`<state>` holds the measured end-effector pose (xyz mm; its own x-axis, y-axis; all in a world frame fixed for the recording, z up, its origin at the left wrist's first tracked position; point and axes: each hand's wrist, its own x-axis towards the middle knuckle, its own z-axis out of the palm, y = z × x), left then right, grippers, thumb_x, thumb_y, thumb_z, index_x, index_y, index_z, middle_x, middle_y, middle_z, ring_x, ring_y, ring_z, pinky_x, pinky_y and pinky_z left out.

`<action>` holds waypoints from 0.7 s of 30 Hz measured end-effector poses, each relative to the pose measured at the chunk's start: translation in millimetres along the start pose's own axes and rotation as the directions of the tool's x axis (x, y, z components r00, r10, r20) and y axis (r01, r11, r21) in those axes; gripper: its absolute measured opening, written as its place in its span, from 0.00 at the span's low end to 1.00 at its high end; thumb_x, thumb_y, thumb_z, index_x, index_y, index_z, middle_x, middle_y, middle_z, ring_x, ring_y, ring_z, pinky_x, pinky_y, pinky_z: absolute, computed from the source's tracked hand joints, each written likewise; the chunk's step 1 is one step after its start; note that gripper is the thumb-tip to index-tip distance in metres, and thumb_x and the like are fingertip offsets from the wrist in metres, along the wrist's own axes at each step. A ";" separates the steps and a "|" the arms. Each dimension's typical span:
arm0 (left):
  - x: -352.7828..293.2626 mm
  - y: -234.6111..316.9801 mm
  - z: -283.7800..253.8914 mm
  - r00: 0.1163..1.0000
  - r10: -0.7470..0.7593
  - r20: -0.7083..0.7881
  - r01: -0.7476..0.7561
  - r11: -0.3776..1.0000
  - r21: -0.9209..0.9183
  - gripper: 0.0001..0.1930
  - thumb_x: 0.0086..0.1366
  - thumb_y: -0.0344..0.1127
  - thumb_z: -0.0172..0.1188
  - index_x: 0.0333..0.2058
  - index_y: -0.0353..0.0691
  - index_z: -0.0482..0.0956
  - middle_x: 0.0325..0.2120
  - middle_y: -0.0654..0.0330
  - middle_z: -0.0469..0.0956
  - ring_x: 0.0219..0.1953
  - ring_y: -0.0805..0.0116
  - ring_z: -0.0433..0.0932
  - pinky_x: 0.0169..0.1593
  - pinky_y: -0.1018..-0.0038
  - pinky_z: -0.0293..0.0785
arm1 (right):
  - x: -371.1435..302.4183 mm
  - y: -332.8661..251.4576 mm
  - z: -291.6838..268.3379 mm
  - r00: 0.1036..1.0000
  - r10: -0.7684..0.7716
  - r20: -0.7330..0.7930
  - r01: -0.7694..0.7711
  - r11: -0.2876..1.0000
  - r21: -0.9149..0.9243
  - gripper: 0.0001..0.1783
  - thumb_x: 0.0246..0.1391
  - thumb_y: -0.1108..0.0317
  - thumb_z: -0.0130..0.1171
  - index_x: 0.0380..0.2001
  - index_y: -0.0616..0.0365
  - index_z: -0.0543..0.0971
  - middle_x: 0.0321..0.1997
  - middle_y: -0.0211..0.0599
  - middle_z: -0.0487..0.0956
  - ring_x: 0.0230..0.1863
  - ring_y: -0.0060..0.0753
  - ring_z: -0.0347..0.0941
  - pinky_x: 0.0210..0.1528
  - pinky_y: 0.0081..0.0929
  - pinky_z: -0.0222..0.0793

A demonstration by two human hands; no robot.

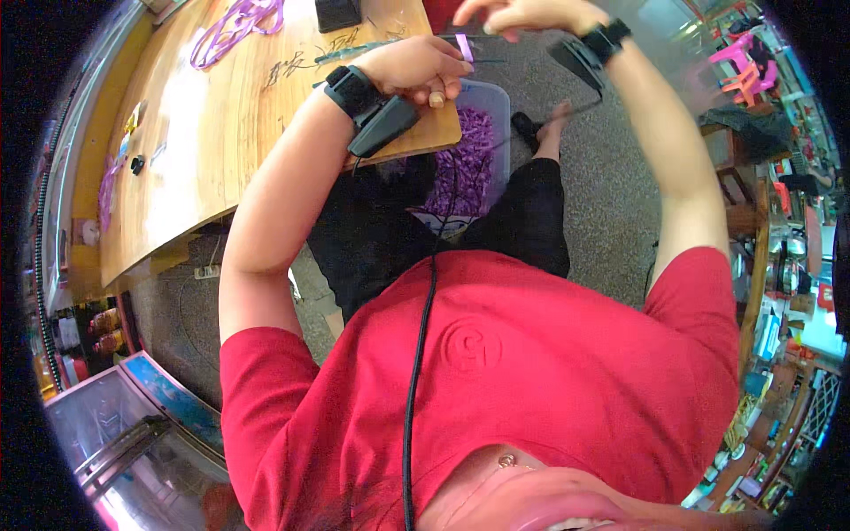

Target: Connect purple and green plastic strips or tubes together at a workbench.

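Note:
My left hand [423,69] is over the table's right edge, fingers curled and pinched at a short purple ribbon strip [465,51]. Thin dark strands [490,60] stick out beside the strip; what they are is unclear. To the right and farther off, my right hand [522,14] is raised with fingers stretched apart, and nothing shows in it. Below my left hand stands a clear plastic bin [503,133] full of small purple ribbon pieces [465,164]. Both wrists wear black straps with dark devices.
On the wooden table [204,150] lie a loose purple ribbon bundle [232,31], a black box-like holder [337,12] and scattered dark thin ties [341,44]. A black cable [425,319] hangs down my front. Pink plastic stools [742,71] and crowded shelves are at the right.

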<state>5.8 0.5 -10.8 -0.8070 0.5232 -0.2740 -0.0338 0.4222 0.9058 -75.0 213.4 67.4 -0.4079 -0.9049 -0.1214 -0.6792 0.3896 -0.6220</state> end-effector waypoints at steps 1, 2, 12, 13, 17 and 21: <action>0.3 0.8 -0.3 1.000 -0.011 0.000 0.011 1.000 -0.010 0.15 0.68 0.45 0.55 0.30 0.38 0.76 0.21 0.66 0.76 0.17 0.79 0.72 0.19 0.81 0.65 | -6.8 7.2 2.5 0.986 0.154 -0.070 -0.151 0.987 0.049 0.19 0.53 0.64 0.59 0.47 0.60 0.80 0.32 0.34 0.81 0.29 0.23 0.74 0.33 0.24 0.71; 0.9 1.7 1.3 1.000 -0.022 0.005 0.023 1.000 -0.020 0.15 0.68 0.45 0.55 0.30 0.39 0.76 0.20 0.66 0.76 0.18 0.79 0.72 0.20 0.81 0.65 | -18.1 22.1 12.9 0.965 0.204 -0.166 -0.183 0.974 0.136 0.17 0.57 0.59 0.58 0.45 0.57 0.80 0.27 0.27 0.77 0.21 0.14 0.64 0.23 0.17 0.58; -1.2 0.3 -2.3 0.996 -0.074 0.043 0.077 0.994 -0.074 0.16 0.69 0.46 0.54 0.28 0.40 0.76 0.19 0.67 0.75 0.14 0.81 0.69 0.17 0.82 0.62 | -15.3 86.3 129.6 0.938 0.343 -0.042 -0.055 0.268 0.962 0.39 0.59 0.31 0.47 0.55 0.56 0.72 0.49 0.35 0.79 0.43 0.28 0.73 0.40 0.24 0.65; 0.9 -2.2 -2.8 0.997 -0.059 0.047 0.062 0.995 -0.080 0.16 0.69 0.45 0.54 0.28 0.40 0.76 0.19 0.67 0.75 0.14 0.81 0.68 0.17 0.83 0.61 | -9.8 87.6 131.6 0.940 0.339 -0.044 -0.050 0.264 0.963 0.39 0.59 0.31 0.47 0.55 0.56 0.72 0.49 0.35 0.79 0.43 0.28 0.73 0.40 0.24 0.65; -0.2 7.3 3.9 0.998 -0.054 0.024 0.056 0.991 -0.125 0.14 0.68 0.45 0.55 0.30 0.40 0.75 0.19 0.67 0.75 0.14 0.81 0.68 0.17 0.83 0.61 | 8.0 111.6 142.4 0.975 0.219 -0.046 0.069 -0.100 0.993 0.28 0.62 0.40 0.50 0.47 0.53 0.74 0.45 0.32 0.79 0.44 0.29 0.72 0.42 0.27 0.65; 3.7 -3.4 -4.1 0.994 -0.088 0.071 0.095 0.991 -0.097 0.10 0.71 0.43 0.53 0.39 0.43 0.71 0.22 0.69 0.74 0.16 0.82 0.69 0.16 0.84 0.59 | 19.4 121.3 148.9 0.992 0.086 -0.095 0.107 -0.150 0.983 0.16 0.63 0.54 0.52 0.45 0.54 0.76 0.38 0.29 0.78 0.39 0.28 0.71 0.43 0.28 0.65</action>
<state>0.5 -2.0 -13.6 -0.7569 0.5354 -0.3749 -0.1672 0.3959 0.9030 -74.4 217.6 -125.6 -0.5205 -0.8479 -0.1004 0.6583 -0.3236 -0.6796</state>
